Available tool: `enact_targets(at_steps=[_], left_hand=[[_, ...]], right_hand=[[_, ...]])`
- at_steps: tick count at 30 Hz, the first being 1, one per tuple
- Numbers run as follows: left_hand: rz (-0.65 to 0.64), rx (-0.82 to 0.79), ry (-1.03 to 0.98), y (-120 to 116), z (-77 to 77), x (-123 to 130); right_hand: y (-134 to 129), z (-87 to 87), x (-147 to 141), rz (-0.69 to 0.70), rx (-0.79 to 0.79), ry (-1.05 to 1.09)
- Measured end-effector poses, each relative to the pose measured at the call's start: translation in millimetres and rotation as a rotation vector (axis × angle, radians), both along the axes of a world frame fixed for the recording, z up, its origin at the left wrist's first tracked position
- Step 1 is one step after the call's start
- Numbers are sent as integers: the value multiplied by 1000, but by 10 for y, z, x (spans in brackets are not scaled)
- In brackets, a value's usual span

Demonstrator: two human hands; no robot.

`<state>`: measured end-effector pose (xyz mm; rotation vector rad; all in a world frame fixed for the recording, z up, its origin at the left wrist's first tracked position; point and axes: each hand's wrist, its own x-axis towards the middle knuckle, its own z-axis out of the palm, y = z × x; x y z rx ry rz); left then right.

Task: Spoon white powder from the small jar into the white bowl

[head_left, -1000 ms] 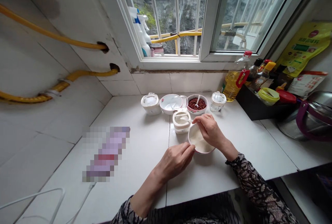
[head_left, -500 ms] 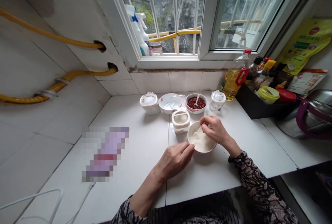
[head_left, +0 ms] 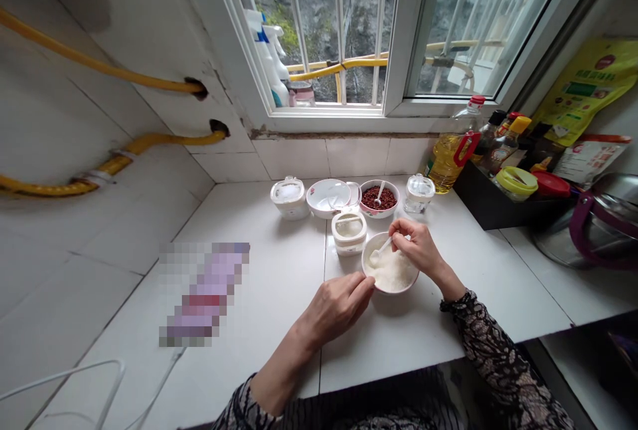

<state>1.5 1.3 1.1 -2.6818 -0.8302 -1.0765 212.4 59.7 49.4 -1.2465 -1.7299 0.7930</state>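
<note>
Right hand [head_left: 416, 248] had swung over from the white canister [head_left: 349, 234], its grip pinched narrow on a small white spoon [head_left: 379, 250], which slanted down-left into white powder [head_left: 396, 275] in a white bowl [head_left: 389, 292]; left hand [head_left: 336, 307] sat curled against the rim.

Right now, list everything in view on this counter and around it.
bowl of white granules: one, white, between the hands
small spoon: one, white, in that bowl
lidded tub: one, white, behind that bowl
lidded jar: one, white, back left
shallow dish: one, white, back centre
bowl of red beans: one, white, back centre
glass jar: one, clear, back right
oil bottle: one, yellow, by the window
sauce bottles: several, dark, in a black tray
pot: one, steel with purple handle, far right
hoses: two, yellow, left wall
left hand: one, bare, touching the bowl's rim
right hand: one, bare, pinching the spoon
</note>
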Motion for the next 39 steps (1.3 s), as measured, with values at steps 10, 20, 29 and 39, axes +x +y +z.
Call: enact_targets(at_steps=[10,20,29,39], left_hand=[[-11,-16,-4,-4,0,-3],[-9,-12,-7,3,-11,2],[-7,-29,-12,1,-7,6],[-2,-20,-3,2,-13,4]], right_hand=[[49,-2,18,-18,-148,261],[72,49,15,-54,-241,479],[-46,8,-174,-45,24,438],[-86,40,-175,4,435,-97]])
